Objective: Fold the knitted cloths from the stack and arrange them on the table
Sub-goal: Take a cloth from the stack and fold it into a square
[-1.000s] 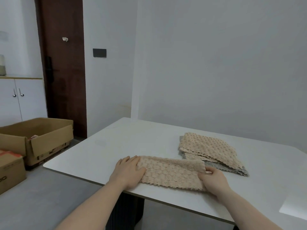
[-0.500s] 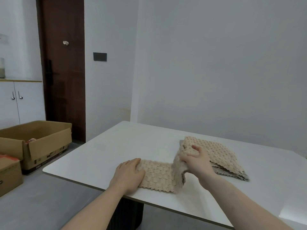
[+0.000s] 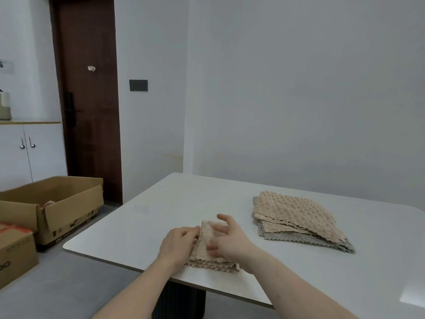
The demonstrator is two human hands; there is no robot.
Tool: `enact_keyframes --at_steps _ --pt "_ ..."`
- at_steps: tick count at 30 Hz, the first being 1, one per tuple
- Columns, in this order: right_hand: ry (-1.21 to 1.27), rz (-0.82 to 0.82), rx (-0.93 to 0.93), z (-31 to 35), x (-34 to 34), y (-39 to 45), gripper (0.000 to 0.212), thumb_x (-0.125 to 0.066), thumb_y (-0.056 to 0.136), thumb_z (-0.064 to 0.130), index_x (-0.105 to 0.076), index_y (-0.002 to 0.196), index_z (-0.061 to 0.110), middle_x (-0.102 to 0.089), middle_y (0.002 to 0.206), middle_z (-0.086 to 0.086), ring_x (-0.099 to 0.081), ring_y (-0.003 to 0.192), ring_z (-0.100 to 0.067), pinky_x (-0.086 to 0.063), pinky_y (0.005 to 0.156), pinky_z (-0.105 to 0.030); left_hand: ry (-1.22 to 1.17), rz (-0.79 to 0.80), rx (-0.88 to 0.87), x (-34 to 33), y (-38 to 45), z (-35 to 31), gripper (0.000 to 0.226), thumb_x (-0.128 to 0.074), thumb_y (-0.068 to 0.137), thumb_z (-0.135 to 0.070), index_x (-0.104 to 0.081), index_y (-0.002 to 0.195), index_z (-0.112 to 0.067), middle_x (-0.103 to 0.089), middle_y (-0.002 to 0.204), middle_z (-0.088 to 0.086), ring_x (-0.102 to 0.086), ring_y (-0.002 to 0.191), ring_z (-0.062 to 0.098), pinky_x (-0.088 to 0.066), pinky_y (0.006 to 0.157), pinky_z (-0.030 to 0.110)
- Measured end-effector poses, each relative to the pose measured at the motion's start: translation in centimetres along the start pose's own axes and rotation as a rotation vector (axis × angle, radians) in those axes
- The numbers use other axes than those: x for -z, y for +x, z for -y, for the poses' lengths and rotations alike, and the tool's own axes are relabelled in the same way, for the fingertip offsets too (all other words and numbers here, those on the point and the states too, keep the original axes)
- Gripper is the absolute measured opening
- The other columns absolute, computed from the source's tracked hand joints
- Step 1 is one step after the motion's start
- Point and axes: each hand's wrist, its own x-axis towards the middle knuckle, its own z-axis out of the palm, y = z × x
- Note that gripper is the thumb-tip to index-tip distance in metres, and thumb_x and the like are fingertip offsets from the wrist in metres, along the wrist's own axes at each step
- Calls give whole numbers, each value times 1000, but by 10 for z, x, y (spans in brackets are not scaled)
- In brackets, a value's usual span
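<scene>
We see the left hand (image 3: pixel 178 244) gripping the folded cloth (image 3: pixel 208 252) at lower centre, the right hand (image 3: pixel 227 241) spread loosely over it, and the stack (image 3: pixel 296 217) lying to the right.

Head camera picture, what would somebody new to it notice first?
Both hands meet at the near edge of the white table: the left hand and right hand rest on a folded beige cloth, right fingers spread. To the right lies a loose stack of cloths, beige on top and grey beneath. On the floor at left stands an open cardboard box.
</scene>
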Motion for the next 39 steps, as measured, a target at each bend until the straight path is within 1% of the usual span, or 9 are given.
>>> enact_keyframes --at_steps 2,4,8,12,17,22,26,33,39 --pt "50 -37 43 -3 7 -5 61 -57 89 -7 -43 137 28 -53 132 3 -76 85 -29 -64 76 -44 22 3 7 -2 3 1 53 -52 80 -70 -56 56 -23 -67 74 -20 -62 74 6 -52 80 40" --pt "43 -139 148 -6 17 -12 50 -47 91 -7 -53 127 28 -61 126 7 -75 75 -22 -64 69 -42 47 5 10 -5 4 3 35 -67 77 -59 -70 60 -29 -70 94 -31 -65 92 -3 -53 91 35" --pt "-356 -427 331 -26 47 -21 41 -55 95 9 -56 116 44 -64 117 24 -62 85 1 -53 78 -25 19 -25 -1 -5 6 6 13 -77 78 -44 -77 70 -35 -67 108 -31 -63 105 1 -50 98 36" --pt "-525 -348 312 -59 56 -25 31 -54 98 41 -52 128 48 -53 128 30 -52 108 10 -48 96 -26 -7 -123 0 -8 6 5 23 -73 81 -30 -68 59 -26 -68 108 -20 -60 109 7 -43 90 32" --pt "-749 -207 373 -68 52 -23 56 -31 100 66 -33 152 46 -32 150 33 -30 138 3 -26 117 -25 47 -194 -27 -10 6 7 14 -73 77 -23 -60 75 -22 -59 108 -16 -56 109 11 -39 85 28" --pt "-886 -95 273 -71 51 -19 54 -29 100 62 -28 153 50 -22 162 26 -20 148 -4 -17 123 -34 159 -141 -215 -11 0 7 32 -65 89 -35 -55 119 -38 -44 136 -23 -39 131 6 -34 104 29" --pt "-943 -92 224 -71 50 -16 54 -28 100 62 -29 153 50 -25 162 23 -18 150 -8 -12 123 -35 410 106 -317 -15 -3 9 64 -48 93 -53 -31 154 -45 -11 162 -30 -11 150 -1 -15 124 34" --pt "-961 -111 222 -72 49 -16 57 -29 98 63 -31 153 48 -26 161 23 -19 149 -7 -11 123 -34 680 276 -190 -22 4 8 65 -30 99 -55 -10 160 -45 2 167 -22 -2 156 7 -1 127 38" --pt "-852 -161 234 -71 53 -20 61 -33 96 64 -31 153 43 -31 157 22 -28 145 -6 -18 121 -34 472 162 -192 -18 3 8 63 -41 97 -55 -25 157 -42 -13 166 -21 -17 152 7 -13 126 36"
